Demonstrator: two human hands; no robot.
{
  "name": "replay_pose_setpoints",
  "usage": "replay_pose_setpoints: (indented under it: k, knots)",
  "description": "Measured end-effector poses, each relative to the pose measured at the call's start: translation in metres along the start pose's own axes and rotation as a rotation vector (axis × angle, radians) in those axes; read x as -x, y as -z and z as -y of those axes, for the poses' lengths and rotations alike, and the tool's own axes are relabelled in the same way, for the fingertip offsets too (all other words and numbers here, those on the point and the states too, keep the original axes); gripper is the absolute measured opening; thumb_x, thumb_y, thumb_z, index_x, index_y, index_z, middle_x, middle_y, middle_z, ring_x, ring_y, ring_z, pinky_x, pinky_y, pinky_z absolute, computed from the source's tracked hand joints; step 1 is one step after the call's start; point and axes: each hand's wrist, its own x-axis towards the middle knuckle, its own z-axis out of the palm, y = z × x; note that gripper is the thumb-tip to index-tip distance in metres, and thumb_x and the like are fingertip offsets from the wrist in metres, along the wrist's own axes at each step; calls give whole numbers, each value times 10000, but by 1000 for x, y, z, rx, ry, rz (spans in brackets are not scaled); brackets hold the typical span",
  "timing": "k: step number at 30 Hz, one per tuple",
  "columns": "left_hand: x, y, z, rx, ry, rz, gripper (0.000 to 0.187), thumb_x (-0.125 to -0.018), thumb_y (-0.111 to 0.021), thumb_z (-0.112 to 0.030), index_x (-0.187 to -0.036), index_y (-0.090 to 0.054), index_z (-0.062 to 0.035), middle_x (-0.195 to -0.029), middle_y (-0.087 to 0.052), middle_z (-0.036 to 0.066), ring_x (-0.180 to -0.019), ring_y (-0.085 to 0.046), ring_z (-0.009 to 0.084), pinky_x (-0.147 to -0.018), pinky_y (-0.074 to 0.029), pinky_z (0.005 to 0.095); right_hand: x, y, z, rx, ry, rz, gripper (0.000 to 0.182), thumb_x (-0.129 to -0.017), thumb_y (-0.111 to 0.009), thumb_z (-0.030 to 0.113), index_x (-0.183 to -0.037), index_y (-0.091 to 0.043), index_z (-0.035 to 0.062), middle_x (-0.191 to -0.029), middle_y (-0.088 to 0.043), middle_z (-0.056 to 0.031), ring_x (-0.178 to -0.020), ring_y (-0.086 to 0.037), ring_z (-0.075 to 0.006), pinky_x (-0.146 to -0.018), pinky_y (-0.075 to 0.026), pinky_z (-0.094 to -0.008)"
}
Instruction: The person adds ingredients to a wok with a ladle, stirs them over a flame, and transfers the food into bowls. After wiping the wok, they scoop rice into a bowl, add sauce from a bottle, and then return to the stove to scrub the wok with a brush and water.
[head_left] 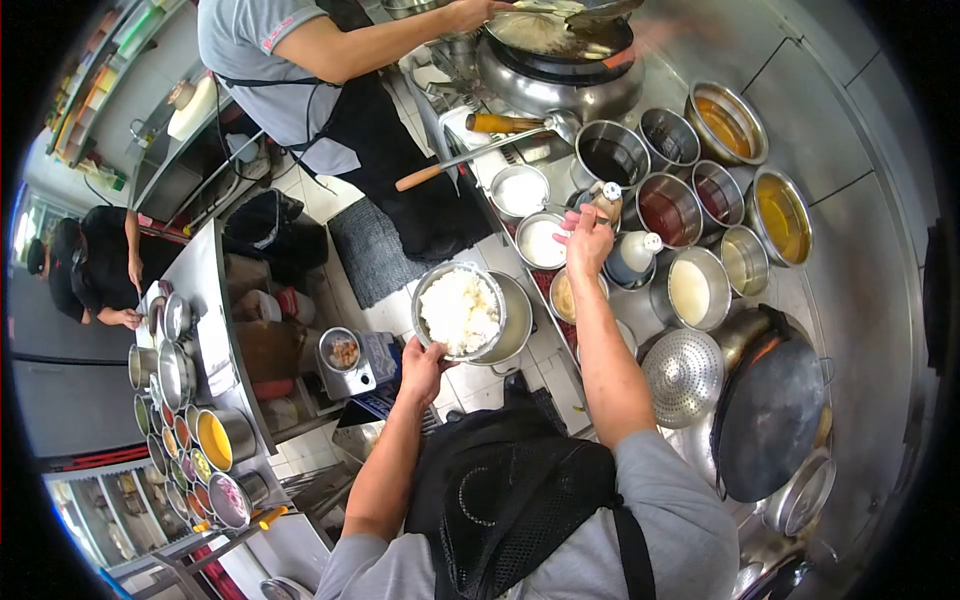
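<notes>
My left hand (425, 370) grips the near rim of a metal bowl (417, 318) filled with white rice (460, 310). Just beyond that bowl's right side, a larger metal pot (522, 318) shows partly behind it. My right hand (588, 240) is stretched forward over the seasoning pots, its fingers drawn together; what they hold is too small to make out. Beside its fingertips stands a squeeze bottle (606, 196) with brown contents. A white-capped bottle (638, 250) is right of the wrist. Left of the hand sits a pot of white seasoning (543, 240).
Metal pots of sauce (668, 208) and oil (782, 215) crowd the counter. Near my right arm are a perforated strainer (683, 378) and a dark wok (770, 420). A co-worker (290, 90) works at another wok (560, 35). Ingredient pots (228, 440) line the left counter.
</notes>
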Motion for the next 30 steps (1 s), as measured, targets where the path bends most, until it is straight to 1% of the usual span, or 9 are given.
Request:
replay_pose_setpoints:
  k: [7,9,11,15,16,18,22,24,30]
  knots:
    - [5,6,-8,6,4,-19,358,-855,-485,35,-1212,-492,6,-1092,-648,126,-908,-671,196,-705,-591,322,-3,-5,-9,-124,-77,-25,359,-979,-479,249,-1092,-563,-82,-882,-663,-195,-698,-656,-211,-502,-606,-340]
    - [5,5,-10,6,4,-10,357,-853,-485,38,-1209,-492,7,-1091,-646,128,-910,-670,196,-703,-593,322,-6,-14,-12,-68,-100,-32,345,-981,-470,242,-1070,-565,-78,-874,-665,-186,-687,-659,-209,-482,-600,-339]
    - [9,3,-11,30,-22,-38,319,-855,-484,23,-1172,-521,20,-1035,-668,116,-835,-681,182,-689,-592,311,-7,-25,-16,-6,-73,-41,336,-983,-463,238,-1054,-565,-74,-871,-666,-181,-680,-660,-209,-475,-597,-336]
    - [9,10,-8,9,-21,-29,340,-851,-489,35,-1190,-500,8,-1073,-652,119,-897,-675,199,-696,-596,322,-16,-43,-22,82,-62,-50,318,-988,-448,229,-1017,-568,-63,-867,-668,-171,-675,-665,-206,-470,-594,-330]
    - [10,10,-9,5,-8,-42,324,-852,-494,31,-1174,-513,0,-1062,-657,110,-881,-674,190,-689,-594,315,-18,-45,-22,81,-63,-47,318,-988,-448,229,-1017,-568,-63,-867,-668,-171,-675,-665,-206,-470,-594,-330]
    - [11,13,-8,16,-13,-48,316,-853,-495,29,-1166,-520,-5,-1056,-659,104,-869,-673,182,-686,-592,309,-22,-47,-23,121,-79,-9,298,-979,-453,193,-1130,-545,-47,-924,-659,-193,-681,-652,-209,-509,-603,-357]
    - [14,14,-8,38,-18,-74,302,-855,-495,23,-1152,-534,-18,-1038,-665,88,-845,-667,160,-672,-587,295,-19,-42,-26,32,-60,-7,313,-979,-459,224,-1055,-550,-66,-894,-665,-184,-679,-663,-216,-481,-597,-338]
    - [13,15,-8,42,-19,-78,302,-856,-495,22,-1153,-535,-18,-1032,-666,87,-844,-667,158,-668,-586,294,-15,-35,-24,-49,-87,-15,332,-973,-473,225,-1110,-536,-71,-909,-661,-198,-700,-660,-222,-500,-604,-354]
    - [8,13,-6,36,1,-79,310,-859,-495,20,-1165,-531,-14,-1022,-670,89,-833,-672,159,-663,-585,291,1,-11,-7,-146,-94,-21,374,-970,-493,236,-1182,-518,-71,-948,-646,-212,-746,-643,-223,-541,-613,-369]
